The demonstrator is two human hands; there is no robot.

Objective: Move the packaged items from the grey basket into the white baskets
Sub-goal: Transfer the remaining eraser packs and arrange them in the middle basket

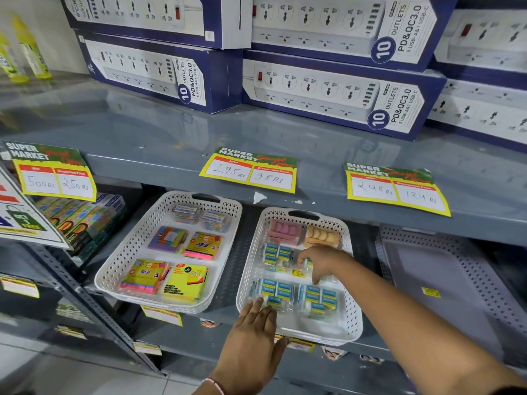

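Observation:
Two white perforated baskets sit side by side on the lower shelf. The left white basket holds several sticky-note packs. The right white basket holds pink and orange eraser packs at the back and several blue eraser packs. My right hand reaches into its middle right, fingers curled on a clear blue eraser pack. My left hand lies flat over the basket's front left rim, fingertips touching a blue eraser pack. The grey basket stands at the right and looks empty.
The grey shelf above carries stacked power-strip boxes and overhangs the baskets, with yellow price tags on its edge. Colourful boxes stand left of the baskets. Yellow bottles are at the far left.

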